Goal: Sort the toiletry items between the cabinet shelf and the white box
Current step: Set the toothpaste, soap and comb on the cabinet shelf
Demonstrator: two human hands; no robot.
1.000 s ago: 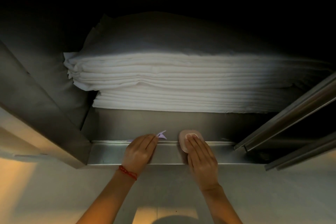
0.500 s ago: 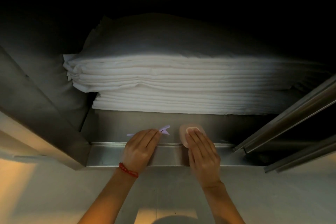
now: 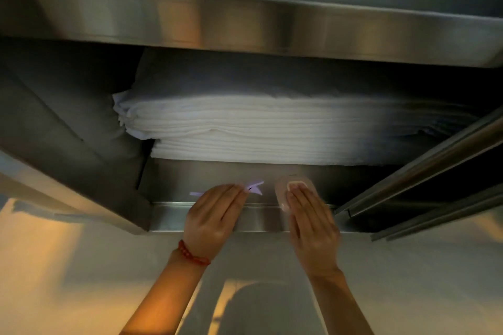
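Up at the open metal cabinet, the person had both arms stretched to the front of the shelf. The left hand lay over a thin purple item, maybe a razor, though it was too blurry to say for sure. Its fingers looked nearly straight and rested on top of it. One purple end poked out to the left of the hand and the other end stuck out past the fingertips. The right hand had its fingers flat on a small pink oval thing, which looked like a soap or a little case. I could not tell if a thumb was tucked under either one.

Both items sat on the shelf floor near the front lip, just beside each other. Behind them was a tall pile of folded white cloths. A red bead bracelet was on the left wrist. I could not see the white box anywhere.

To me it looked like the step of setting the two things down on the shelf, or sliding them into place. Next, I think, the hands would need to let go gently and pull back without knocking them off the lip.
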